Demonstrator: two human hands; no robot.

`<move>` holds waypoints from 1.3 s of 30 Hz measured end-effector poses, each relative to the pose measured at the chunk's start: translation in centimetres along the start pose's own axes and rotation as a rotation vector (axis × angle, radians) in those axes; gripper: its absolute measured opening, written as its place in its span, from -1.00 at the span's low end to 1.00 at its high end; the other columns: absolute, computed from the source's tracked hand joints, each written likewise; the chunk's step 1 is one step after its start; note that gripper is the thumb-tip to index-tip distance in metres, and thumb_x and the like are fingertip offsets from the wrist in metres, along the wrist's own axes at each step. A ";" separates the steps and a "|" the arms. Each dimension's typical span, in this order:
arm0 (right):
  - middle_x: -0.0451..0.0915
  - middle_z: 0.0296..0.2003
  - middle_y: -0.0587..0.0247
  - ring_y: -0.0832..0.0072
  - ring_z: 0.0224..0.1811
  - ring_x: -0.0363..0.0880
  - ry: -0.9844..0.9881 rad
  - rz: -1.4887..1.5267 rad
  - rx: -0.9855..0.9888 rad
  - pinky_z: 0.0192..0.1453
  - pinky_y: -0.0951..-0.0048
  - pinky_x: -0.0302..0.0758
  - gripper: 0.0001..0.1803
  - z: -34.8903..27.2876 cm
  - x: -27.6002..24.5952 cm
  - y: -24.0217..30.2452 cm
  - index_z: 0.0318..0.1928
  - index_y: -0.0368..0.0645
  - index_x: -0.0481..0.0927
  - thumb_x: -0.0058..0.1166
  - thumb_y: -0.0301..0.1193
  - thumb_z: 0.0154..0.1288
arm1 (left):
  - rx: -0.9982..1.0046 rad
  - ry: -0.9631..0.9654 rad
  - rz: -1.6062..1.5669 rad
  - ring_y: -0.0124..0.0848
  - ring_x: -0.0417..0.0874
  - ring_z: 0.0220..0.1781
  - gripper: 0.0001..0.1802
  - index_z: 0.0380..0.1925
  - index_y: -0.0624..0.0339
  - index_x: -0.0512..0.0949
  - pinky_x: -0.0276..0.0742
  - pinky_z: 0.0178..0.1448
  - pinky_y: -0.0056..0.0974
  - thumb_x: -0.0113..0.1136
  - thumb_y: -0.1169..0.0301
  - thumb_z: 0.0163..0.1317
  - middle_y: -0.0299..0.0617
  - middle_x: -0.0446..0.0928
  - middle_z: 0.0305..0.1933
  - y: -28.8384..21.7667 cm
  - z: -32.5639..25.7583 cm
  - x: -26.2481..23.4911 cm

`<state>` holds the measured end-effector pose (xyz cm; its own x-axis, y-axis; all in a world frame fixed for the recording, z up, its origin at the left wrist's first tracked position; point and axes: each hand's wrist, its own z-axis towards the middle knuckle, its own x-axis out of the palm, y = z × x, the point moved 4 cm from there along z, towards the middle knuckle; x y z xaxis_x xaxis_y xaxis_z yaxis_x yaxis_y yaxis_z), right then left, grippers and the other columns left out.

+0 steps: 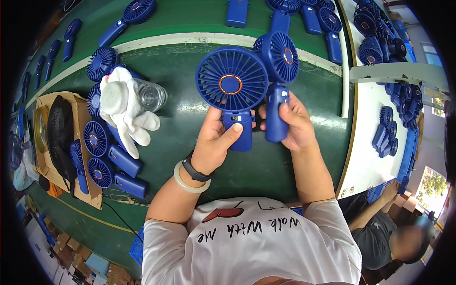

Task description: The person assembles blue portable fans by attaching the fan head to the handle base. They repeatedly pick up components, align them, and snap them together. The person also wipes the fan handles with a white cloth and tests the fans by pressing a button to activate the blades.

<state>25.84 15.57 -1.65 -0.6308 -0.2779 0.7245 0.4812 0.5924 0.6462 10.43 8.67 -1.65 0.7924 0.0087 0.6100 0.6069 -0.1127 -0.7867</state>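
Note:
Over the green table I hold a blue handheld fan in each hand. My left hand [216, 142] grips the handle of one handheld fan [231, 84], its thumb lying on the front near a small lit display. That fan's round grille faces up at me, with an orange ring at its hub. My right hand [298, 121] wraps round the handle of a second handheld fan [280, 57], whose head is turned partly sideways. The two fan heads overlap in view; whether they touch I cannot tell.
White gloves [127, 102] lie against a clear plastic bottle [151, 95] on the left, among several blue fans [97, 138]. A cardboard box [90, 187] holds a black item. More fans lie on the green strip [185, 23] beyond a pale rail. Another person [380, 240] works at the white table [354, 175].

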 end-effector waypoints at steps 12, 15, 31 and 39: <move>0.52 -0.26 0.12 0.42 -0.24 0.56 -0.134 -0.191 -0.034 -0.15 0.36 0.56 -0.39 -0.7 0.0 -0.7 0.16 -0.12 0.12 0.16 -0.42 0.18 | 0.025 -0.058 0.004 -0.17 0.58 -0.01 -0.47 0.18 0.24 0.17 0.51 0.07 -0.14 0.08 0.37 0.27 0.05 0.45 0.04 -0.1 0.1 -0.3; 0.51 -0.27 0.12 0.42 -0.26 0.57 -0.125 -0.146 -0.072 -0.15 0.37 0.56 -0.41 -0.7 0.3 -0.3 0.16 -0.12 0.14 0.13 -0.43 0.18 | -0.006 -0.046 -0.017 -0.16 0.58 -0.01 -0.46 0.19 0.23 0.17 0.53 0.05 -0.15 0.10 0.37 0.26 0.05 0.44 0.06 -0.1 0.2 -0.6; 0.50 -0.04 0.15 0.43 -0.02 0.54 -0.117 -0.355 -0.192 0.07 0.43 0.47 -0.48 -0.3 -0.8 -0.3 0.17 -0.27 0.28 0.09 -0.56 0.20 | -0.046 -0.142 -0.035 -0.32 0.61 -0.16 -0.36 0.08 0.09 0.21 0.67 -0.32 -0.26 0.30 0.61 0.02 -0.12 0.45 -0.08 1.1 0.0 -0.5; 0.52 -0.05 0.11 0.42 -0.04 0.55 -0.179 -0.343 -0.205 0.08 0.39 0.47 -0.50 -0.1 -0.9 -0.6 0.14 -0.27 0.32 0.12 -0.54 0.19 | -0.098 -0.075 0.018 -0.33 0.52 -0.08 -0.58 -0.20 0.18 0.37 0.62 -0.09 -0.16 0.30 0.63 -0.08 -0.17 0.39 -0.13 1.4 -0.1 -1.1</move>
<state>26.16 15.39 -2.73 -0.8621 -0.2862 0.4181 0.3246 0.3215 0.8895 10.40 8.44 -3.39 0.8077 0.0800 0.5841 0.5865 -0.2097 -0.7823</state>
